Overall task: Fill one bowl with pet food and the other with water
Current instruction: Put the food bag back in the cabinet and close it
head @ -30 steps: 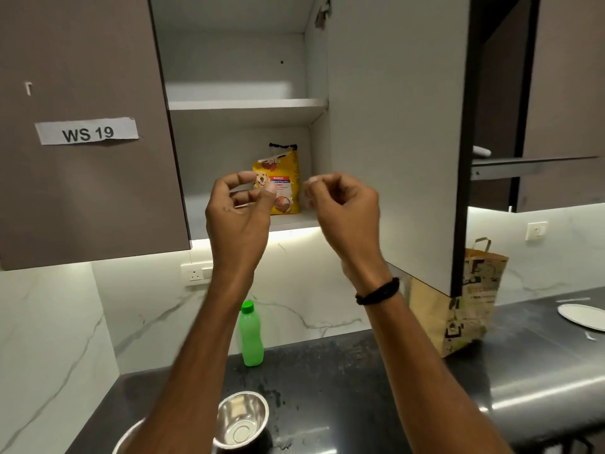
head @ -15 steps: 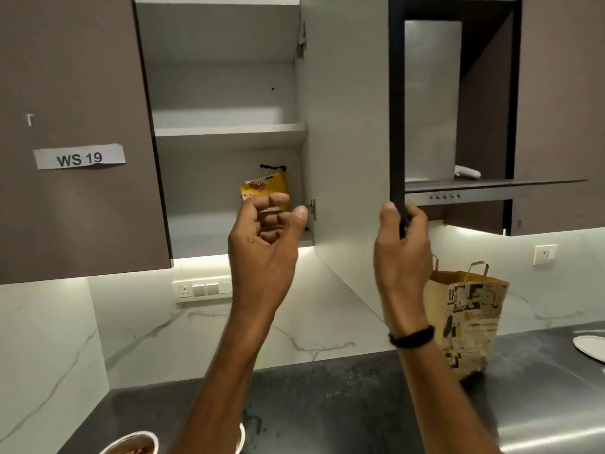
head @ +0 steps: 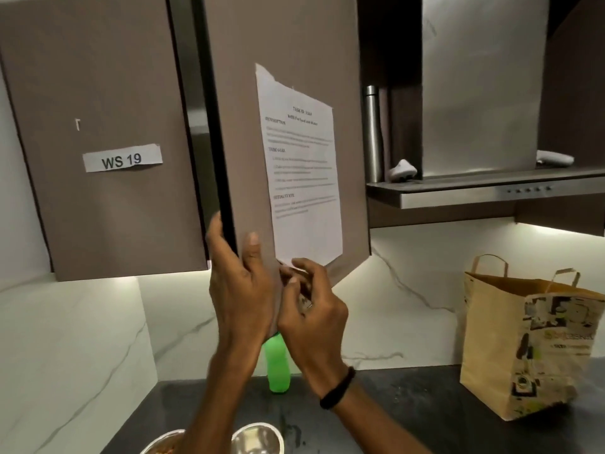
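Observation:
The brown cabinet door [head: 294, 44] is swung almost shut, and the pet food bag inside is hidden. My left hand [head: 242, 290] grips the door's lower left edge, thumb on the front. My right hand [head: 311, 309] is curled on the door's bottom edge, just under a taped paper sheet [head: 304, 178]. A green bottle [head: 278, 371] stands on the dark counter behind my wrists. Two steel bowls sit at the bottom edge of view: the right bowl [head: 258, 439] looks bare inside, while the left bowl [head: 163, 445] shows something brown.
A neighbouring cabinet door labelled "WS 19" [head: 121, 158] is on the left. A brown paper bag [head: 530, 348] stands on the counter at right. A steel flask [head: 373, 132] and white objects rest on the hood shelf [head: 491, 191].
The cabinet door has swung from wide open to nearly shut, hiding the shelves and food bag. My left hand moved onto the door's edge, and my right hand slid to its bottom.

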